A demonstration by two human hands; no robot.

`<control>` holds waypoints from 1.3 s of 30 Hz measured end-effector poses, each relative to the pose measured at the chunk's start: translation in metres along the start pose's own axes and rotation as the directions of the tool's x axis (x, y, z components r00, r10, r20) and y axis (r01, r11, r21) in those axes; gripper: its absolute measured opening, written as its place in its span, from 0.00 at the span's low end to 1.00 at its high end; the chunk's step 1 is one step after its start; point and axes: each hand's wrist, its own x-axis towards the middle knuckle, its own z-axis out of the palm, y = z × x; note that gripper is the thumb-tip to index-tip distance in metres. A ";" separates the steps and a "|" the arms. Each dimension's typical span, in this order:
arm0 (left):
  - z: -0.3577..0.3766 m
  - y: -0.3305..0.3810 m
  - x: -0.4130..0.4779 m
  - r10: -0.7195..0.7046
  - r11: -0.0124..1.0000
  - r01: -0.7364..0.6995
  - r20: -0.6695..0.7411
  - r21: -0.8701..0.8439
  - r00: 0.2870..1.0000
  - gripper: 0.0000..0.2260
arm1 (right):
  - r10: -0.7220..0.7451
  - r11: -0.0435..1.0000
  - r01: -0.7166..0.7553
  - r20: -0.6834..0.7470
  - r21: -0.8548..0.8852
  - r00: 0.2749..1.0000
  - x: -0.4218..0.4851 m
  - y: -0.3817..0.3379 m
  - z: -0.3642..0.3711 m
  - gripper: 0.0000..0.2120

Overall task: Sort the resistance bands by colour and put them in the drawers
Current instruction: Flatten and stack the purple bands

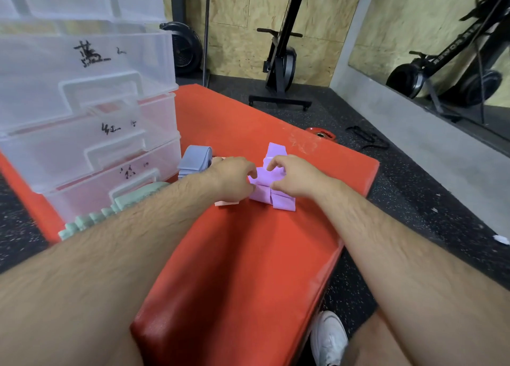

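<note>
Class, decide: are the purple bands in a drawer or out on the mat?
Out: the purple bands lie on the red mat, left hand and right hand pinching them.

lilac bands (pixel 271 182) | grey band (pixel 194 161) | mint bands (pixel 91 219) | pink band (pixel 226 203) | red mat (pixel 248 269)

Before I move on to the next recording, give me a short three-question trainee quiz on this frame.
1. True or false: the left hand and right hand both touch the purple bands.
2. The folded band between the left hand and the drawers is: A grey, B yellow, C black.
3. Fill in: the bands lie on a ___ mat.
Key: 1 true; 2 A; 3 red.
</note>
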 end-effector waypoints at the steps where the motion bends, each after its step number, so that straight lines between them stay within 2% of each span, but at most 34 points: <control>1: 0.001 -0.001 0.000 0.010 1.000 -0.010 0.007 0.015 1.000 0.16 | 0.018 0.999 -0.017 0.029 -0.034 0.999 0.002 0.000 0.003 0.20; 4: 0.003 -0.004 0.000 0.021 0.999 -0.022 0.020 0.039 1.000 0.16 | 0.061 0.996 -0.057 0.065 -0.062 0.996 0.008 0.006 0.015 0.22; 10: 0.000 -0.004 0.001 0.031 0.998 -0.033 0.044 0.049 0.999 0.16 | 0.063 0.998 -0.064 -0.085 -0.008 0.994 0.015 0.017 0.013 0.06; 14: -0.003 -0.004 0.006 0.021 0.995 -0.024 -0.023 -0.099 1.000 0.15 | 0.057 0.991 -0.026 -0.234 0.131 0.971 0.014 0.014 -0.006 0.07; 18: -0.008 -0.001 0.013 -0.024 0.953 -0.013 -0.118 -0.303 0.993 0.13 | 0.075 0.953 0.061 -0.423 0.298 0.903 0.004 0.008 -0.034 0.11; 20: -0.010 0.002 0.014 -0.034 0.934 -0.026 -0.163 -0.356 0.986 0.12 | 0.103 0.931 0.082 -0.471 0.356 0.876 -0.003 0.008 -0.045 0.12; 28: -0.016 0.013 0.006 -0.031 0.894 -0.091 -0.262 -0.439 0.965 0.11 | 0.098 0.935 0.072 -0.448 0.347 0.888 -0.021 0.017 -0.059 0.10; 34: -0.030 0.029 -0.004 0.002 0.773 -0.256 -0.400 -0.581 0.916 0.18 | 0.046 0.908 0.117 -0.374 0.402 0.926 -0.029 0.001 -0.063 0.09; 39: -0.034 0.039 -0.004 -0.054 0.686 -0.240 -0.377 -0.687 0.925 0.20 | -0.081 0.864 0.199 -0.262 0.463 0.962 -0.036 -0.016 -0.065 0.08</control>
